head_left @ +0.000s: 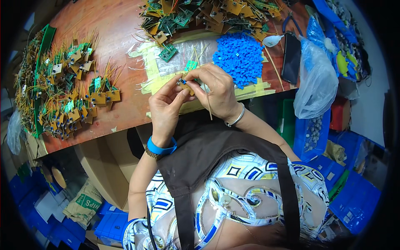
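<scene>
Close together over the table's near edge, both hands are at a small brown circuit board (190, 88) with a dark blue part (182, 82) on it. My left hand (166, 107) is closed, its thumb and fingertips pinching the board. From the other side the fingertips of my right hand (220, 88) close on the same board and partly hide it. A thin tan stick (209, 109) hangs down from my right hand, seemingly tucked between the fingers. Just beyond the fingertips is a small green circuit board (191, 66) with thin wires; whether it joins the brown one I cannot tell.
Small blue plastic parts (238, 58) lie heaped beyond my right hand. Wired boards pile up at the left (68, 110) and far side (212, 14). A single green board (168, 53) lies on the taped sheet. At right are a phone (291, 58), pliers (292, 24) and a plastic bag (316, 79).
</scene>
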Action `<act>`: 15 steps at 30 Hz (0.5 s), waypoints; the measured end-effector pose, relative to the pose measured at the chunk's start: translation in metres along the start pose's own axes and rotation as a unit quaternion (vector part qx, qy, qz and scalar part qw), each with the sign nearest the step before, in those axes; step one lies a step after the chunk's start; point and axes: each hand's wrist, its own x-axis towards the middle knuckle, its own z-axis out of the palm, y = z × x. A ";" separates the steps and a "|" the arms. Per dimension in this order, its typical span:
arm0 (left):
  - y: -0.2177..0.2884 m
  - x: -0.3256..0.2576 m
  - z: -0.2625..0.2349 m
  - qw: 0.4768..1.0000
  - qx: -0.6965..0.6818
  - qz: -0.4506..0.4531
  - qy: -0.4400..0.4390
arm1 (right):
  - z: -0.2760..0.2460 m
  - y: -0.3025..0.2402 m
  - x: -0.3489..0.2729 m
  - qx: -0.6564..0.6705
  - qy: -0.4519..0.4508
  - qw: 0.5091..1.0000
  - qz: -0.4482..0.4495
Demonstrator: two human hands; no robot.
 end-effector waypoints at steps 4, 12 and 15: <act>0.000 0.000 0.000 1.000 -0.003 -0.007 -0.002 | 0.001 -0.001 -0.001 0.000 0.011 1.000 0.000; 0.002 -0.001 0.002 1.000 -0.002 -0.010 -0.002 | 0.001 -0.001 -0.001 0.020 0.002 1.000 0.023; 0.000 -0.002 0.000 1.000 -0.001 -0.006 0.001 | 0.001 -0.001 0.000 0.040 -0.001 0.999 0.033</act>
